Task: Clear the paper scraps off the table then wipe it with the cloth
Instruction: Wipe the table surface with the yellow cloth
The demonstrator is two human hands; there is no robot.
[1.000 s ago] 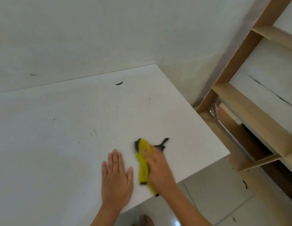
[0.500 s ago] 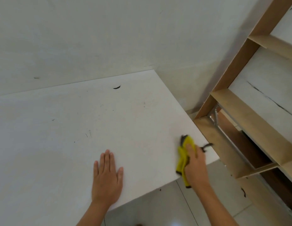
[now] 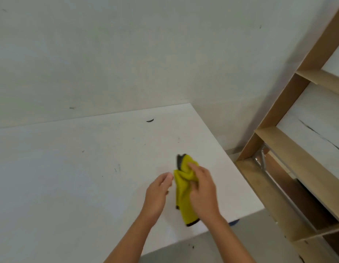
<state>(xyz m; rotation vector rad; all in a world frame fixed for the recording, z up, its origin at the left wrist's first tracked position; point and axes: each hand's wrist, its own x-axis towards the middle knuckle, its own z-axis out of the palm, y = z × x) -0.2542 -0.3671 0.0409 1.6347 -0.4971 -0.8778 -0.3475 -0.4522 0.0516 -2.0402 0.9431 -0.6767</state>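
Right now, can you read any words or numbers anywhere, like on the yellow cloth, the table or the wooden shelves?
None: no word, number, brand or sign can be read anywhere.
The yellow cloth shows no label or print.
The table has only dark specks and a small dark scrap.
The wall and wooden shelf show no writing.

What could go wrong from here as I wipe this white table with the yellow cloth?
1. The dark scrap lies far back by the wall; strokes near the front edge could miss it.
2. The cloth is bunched in the grip of your right hand, so little of it may meet the table, leaving the faint marks.
3. Sweeping toward the edge likely drops bits onto the floor, where dark specks already lie.
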